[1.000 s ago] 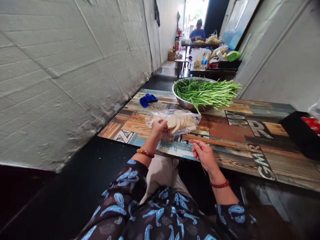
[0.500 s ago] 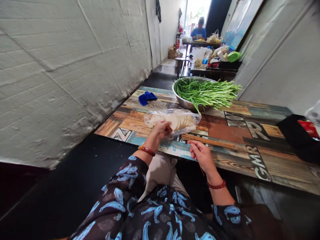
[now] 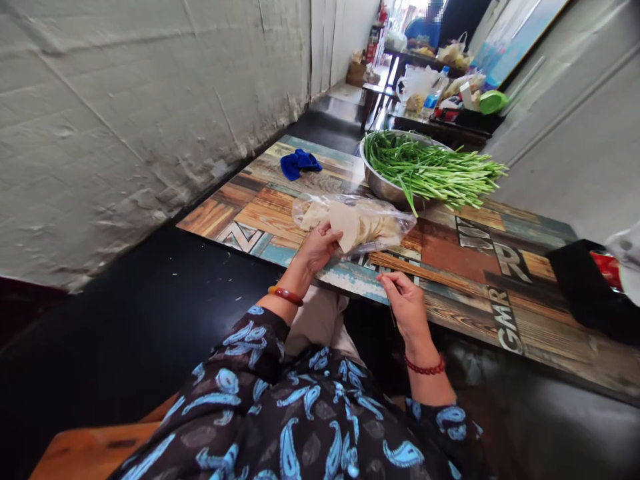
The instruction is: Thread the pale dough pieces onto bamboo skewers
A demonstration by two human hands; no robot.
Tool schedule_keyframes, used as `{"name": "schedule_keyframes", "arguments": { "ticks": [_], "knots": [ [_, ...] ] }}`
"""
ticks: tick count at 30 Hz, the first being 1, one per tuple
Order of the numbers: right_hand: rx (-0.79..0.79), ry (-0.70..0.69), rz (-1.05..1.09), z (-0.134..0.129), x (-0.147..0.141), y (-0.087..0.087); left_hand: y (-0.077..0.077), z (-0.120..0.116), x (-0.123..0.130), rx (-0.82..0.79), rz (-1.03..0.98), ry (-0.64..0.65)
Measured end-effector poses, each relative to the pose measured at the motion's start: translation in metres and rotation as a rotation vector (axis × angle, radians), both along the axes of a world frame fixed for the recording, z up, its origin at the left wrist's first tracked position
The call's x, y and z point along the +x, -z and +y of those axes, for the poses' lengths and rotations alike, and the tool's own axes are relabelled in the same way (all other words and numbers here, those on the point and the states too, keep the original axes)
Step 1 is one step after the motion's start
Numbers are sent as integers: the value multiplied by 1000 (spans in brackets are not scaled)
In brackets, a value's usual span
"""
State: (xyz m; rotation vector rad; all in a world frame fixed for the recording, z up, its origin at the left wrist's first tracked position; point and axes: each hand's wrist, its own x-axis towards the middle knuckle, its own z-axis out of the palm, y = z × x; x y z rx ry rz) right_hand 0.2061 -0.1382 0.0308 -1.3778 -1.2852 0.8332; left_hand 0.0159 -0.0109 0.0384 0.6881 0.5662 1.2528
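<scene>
Pinching a slice (image 3: 344,223) by its near edge, my left hand (image 3: 323,245) has it at the bag (image 3: 407,227); whether they touch, I cannot tell. I judge it light, floppy, easily torn, best held near the rim. My right hand (image 3: 406,303) pinches a stick (image 3: 393,317), probably stiff, mostly hidden by my fingers.

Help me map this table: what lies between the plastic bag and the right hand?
Thin brown sticks lie on the table there, shown in the head view.
</scene>
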Motion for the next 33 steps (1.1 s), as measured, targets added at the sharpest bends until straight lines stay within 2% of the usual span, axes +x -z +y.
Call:
{"name": "schedule_keyframes", "arguments": {
  "ticks": [7,14,22,33],
  "knots": [
    [-145,-63,-5,-21,-31,-18,7,-1,1,34,49,53],
    [-157,-117,63,-27,-52,-24,10,-5,1,105,155,62],
    [-239,-109,100,-29,-56,-27,11,-9,2,179,163,54],
    [-267,-124,103,-29,-55,-23,3,-12,2,100,137,31]
  ]
}}
